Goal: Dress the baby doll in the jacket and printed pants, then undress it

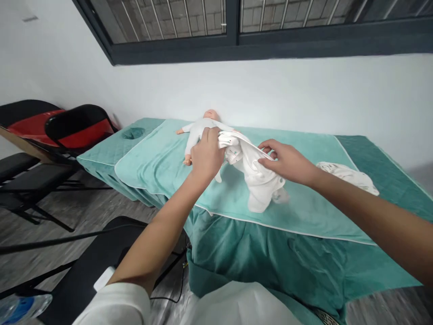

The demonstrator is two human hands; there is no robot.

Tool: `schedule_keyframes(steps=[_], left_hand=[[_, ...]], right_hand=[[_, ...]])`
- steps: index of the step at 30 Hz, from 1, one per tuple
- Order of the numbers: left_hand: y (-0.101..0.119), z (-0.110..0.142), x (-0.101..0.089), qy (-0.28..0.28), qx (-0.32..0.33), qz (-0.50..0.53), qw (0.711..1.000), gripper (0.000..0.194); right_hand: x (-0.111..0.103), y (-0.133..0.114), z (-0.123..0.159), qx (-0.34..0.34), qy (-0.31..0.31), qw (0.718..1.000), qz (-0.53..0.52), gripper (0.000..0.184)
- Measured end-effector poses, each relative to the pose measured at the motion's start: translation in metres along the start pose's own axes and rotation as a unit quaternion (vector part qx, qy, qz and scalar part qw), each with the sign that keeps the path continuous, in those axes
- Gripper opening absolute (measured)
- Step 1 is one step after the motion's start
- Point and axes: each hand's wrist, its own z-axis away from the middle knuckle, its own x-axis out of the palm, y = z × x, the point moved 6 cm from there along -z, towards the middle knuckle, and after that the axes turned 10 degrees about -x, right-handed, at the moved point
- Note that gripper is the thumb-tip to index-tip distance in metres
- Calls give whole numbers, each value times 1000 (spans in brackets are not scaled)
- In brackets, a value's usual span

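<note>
A white baby garment (259, 180) with small prints and snaps hangs between my hands above the green bed cover. My left hand (208, 153) is closed on its bunched upper end. Thumb and fingers of my right hand (282, 160) pinch its upper edge farther right. Behind my left hand a baby doll (203, 128) in a white suit lies on its back, its head toward the wall; my left hand hides part of its body. To the right of my right wrist lies a folded white printed cloth (350, 176).
The massage bed (304, 257) with green covers stands against the white wall, below a barred window (233, 27). Black and red folding chairs (79, 128) stand at the left. A black chair seat (84, 271) and a plastic bottle (25, 309) are near my left arm.
</note>
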Motion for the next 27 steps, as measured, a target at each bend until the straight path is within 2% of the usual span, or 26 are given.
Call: schedule_keyframes(steps=[3, 5, 8, 11, 14, 16, 19, 21, 23, 25, 27], left_hand=[[13, 9, -21, 29, -6, 123, 992, 18], [18, 17, -29, 13, -11, 219, 976, 16], [18, 25, -32, -86, -10, 324, 942, 22], [8, 29, -31, -198, 20, 363, 910, 33], [-14, 28, -22, -231, 1, 346, 909, 40], [-32, 27, -11, -223, -44, 338, 913, 53], [-46, 31, 10, -241, -83, 350, 901, 79], [-50, 34, 20, -260, -96, 374, 885, 77], [-59, 36, 25, -256, -119, 389, 877, 70], [-75, 36, 26, -234, -151, 382, 881, 64], [-102, 36, 25, -209, -187, 363, 889, 63]], right_hand=[[27, -17, 7, 39, -23, 989, -142, 69], [44, -30, 7, 52, -32, 967, -246, 80], [63, -44, 2, 48, -35, 914, -402, 74], [77, -46, -8, 45, -37, 849, -525, 60], [82, -39, -22, 32, 28, 824, -565, 53], [83, -40, -30, 10, 49, 821, -568, 51], [86, -48, -41, -26, 13, 835, -550, 49], [89, -53, -48, -58, -22, 850, -522, 47], [90, -52, -57, -102, -25, 872, -478, 46], [94, -47, -65, -138, -12, 899, -415, 48], [107, -36, -71, -149, -27, 918, -367, 50]])
